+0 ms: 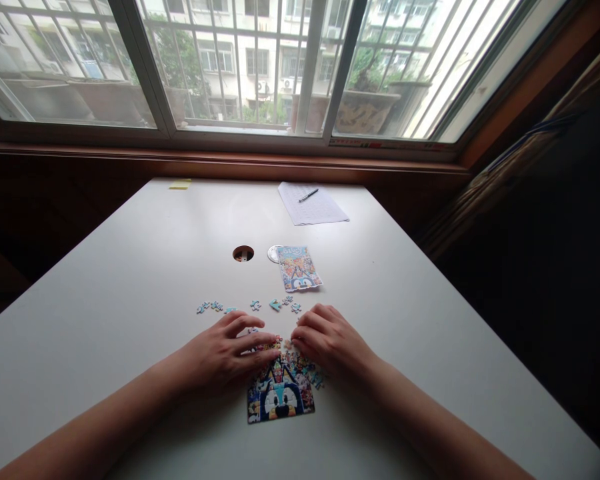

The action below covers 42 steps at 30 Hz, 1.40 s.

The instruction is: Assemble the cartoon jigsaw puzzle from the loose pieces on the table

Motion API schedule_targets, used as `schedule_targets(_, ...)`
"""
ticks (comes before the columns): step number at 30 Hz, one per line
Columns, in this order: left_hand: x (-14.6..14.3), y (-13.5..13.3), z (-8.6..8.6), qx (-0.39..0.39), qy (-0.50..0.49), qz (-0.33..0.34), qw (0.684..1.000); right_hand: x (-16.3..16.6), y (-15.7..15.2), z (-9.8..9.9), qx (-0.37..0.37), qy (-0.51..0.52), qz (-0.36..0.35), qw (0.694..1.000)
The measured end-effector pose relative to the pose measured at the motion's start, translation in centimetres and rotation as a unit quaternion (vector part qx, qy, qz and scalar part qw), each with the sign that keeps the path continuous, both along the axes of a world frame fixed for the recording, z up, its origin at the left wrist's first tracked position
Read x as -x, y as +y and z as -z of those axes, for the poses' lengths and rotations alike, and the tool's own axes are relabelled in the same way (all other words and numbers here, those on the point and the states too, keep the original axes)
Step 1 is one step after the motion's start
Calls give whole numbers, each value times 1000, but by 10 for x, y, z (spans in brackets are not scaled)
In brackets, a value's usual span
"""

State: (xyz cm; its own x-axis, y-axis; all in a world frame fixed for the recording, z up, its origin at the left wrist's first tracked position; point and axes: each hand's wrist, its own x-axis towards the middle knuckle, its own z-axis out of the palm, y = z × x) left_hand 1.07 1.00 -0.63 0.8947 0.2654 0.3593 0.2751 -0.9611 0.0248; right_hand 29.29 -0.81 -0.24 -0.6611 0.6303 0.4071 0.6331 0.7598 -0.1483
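Observation:
A partly assembled colourful jigsaw puzzle lies on the white table close to me. My left hand rests on its upper left edge, fingers stretched flat and pointing right. My right hand sits at the upper right edge, fingers curled down and pressing on pieces at the puzzle's top. The fingertips of both hands almost meet over the top row. Several loose blue puzzle pieces lie scattered just beyond the hands. A small reference picture card lies farther back.
A round cable hole and a round silvery lid sit near the table's middle. A sheet of paper with a pen lies at the far edge, a yellow sticky note at the far left. A window is behind.

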Motion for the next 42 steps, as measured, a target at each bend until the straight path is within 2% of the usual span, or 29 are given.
schedule_targets(5, 0, 0, -2, 2, 4, 2, 1000, 0, -1, -2, 17, -12, 0, 1000)
schedule_targets(15, 0, -1, -3, 11, 12, -1, 1000, -9, 0, 0, 50, 34, -14, 998)
schedule_targets(26, 1, 0, -5, 10, 4, 2, 1000, -9, 0, -4, 47, 37, 8, 998)
schedule_targets(42, 2, -3, -5, 26, -13, 18, 999, -7, 0, -2, 51, 42, -7, 998)
